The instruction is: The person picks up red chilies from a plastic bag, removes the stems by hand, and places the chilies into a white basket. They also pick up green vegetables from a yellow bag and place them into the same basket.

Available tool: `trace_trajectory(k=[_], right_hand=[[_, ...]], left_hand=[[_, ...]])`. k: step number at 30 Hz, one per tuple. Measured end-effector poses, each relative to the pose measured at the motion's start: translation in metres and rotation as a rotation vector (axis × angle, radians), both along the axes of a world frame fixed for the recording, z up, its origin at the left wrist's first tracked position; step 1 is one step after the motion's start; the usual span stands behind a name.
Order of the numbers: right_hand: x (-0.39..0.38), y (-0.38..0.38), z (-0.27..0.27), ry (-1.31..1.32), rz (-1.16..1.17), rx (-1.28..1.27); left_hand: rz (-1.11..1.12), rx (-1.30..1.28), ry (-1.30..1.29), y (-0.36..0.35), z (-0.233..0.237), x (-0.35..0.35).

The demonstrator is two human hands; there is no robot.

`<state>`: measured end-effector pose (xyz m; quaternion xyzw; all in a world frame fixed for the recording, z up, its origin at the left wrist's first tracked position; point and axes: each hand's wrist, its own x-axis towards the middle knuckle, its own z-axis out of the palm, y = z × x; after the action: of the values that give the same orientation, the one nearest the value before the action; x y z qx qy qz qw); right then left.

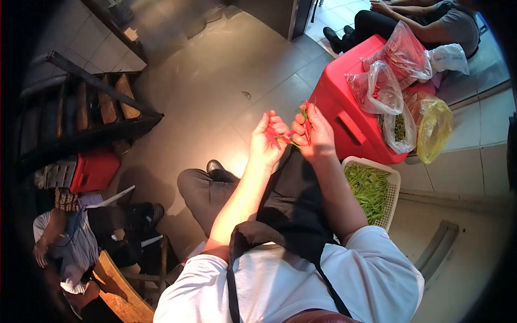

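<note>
My left hand point(265, 144) is held palm up above my lap, its fingers curled round several red chili peppers point(275, 138). Close on its right, my right hand point(320, 138) is closed on more red chili peppers point(307, 128), some with green stems. A green stem shows between the two hands. Dark trousers and a dark apron point(291, 199) lie below them. The fingers partly cover the chilies, so how many each hand has cannot be made out.
Right of me a red cooler box point(336, 102) bears plastic bags point(385, 86) and a yellow bag point(435, 129). Beside it stands a white basket point(397, 180) of slender green produce. People sit at upper right point(458, 29) and lower left point(72, 237). Wooden stairs point(107, 102) rise on the left.
</note>
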<state>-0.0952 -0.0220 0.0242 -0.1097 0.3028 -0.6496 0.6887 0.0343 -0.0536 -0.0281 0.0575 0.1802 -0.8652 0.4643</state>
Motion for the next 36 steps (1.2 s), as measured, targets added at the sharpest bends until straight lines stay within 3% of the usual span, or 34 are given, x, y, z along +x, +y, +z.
trace_trajectory(k=[2, 6, 10, 15, 19, 21, 23, 24, 27, 31, 36], right_hand=[[0.005, -0.001, 0.012, 0.292, -0.018, 0.021], [0.024, 0.001, 0.017, 0.538, -0.182, -0.149], [0.036, 0.001, 0.002, 0.859, -0.343, -0.225], [0.043, 0.002, -0.013, 1.422, -0.423, -0.393], [0.040, 0.007, -0.019, 1.348, -0.388, -0.250], [0.030, 0.008, -0.038, 1.368, -0.372, -0.129], [0.029, 0.018, -0.023, 1.649, -0.359, -0.233], [0.026, 0.020, -0.033, 1.601, -0.319, -0.186], [0.020, 0.023, -0.054, 1.695, -0.312, -0.207], [0.032, 0.018, -0.054, 1.845, -0.339, -0.257], [0.058, -0.004, -0.063, 1.672, -0.278, -0.403]], left_hand=[[0.036, -0.053, -0.086, 0.007, -0.011, -0.004], [0.073, -0.024, -0.133, 0.012, -0.016, -0.014], [0.086, -0.078, -0.020, 0.013, -0.024, -0.019], [0.097, -0.122, -0.326, 0.022, -0.018, -0.026], [0.014, -0.101, -0.394, 0.033, -0.006, -0.028], [-0.050, -0.150, -0.301, 0.037, -0.010, -0.035], [-0.003, -0.320, -0.296, 0.044, -0.012, -0.041], [-0.029, -0.381, -0.340, 0.047, -0.005, -0.040], [0.020, -0.255, -0.421, 0.051, -0.017, -0.043], [0.032, -0.286, -0.380, 0.045, -0.031, -0.034], [0.136, -0.308, -0.422, 0.032, -0.046, -0.009]])
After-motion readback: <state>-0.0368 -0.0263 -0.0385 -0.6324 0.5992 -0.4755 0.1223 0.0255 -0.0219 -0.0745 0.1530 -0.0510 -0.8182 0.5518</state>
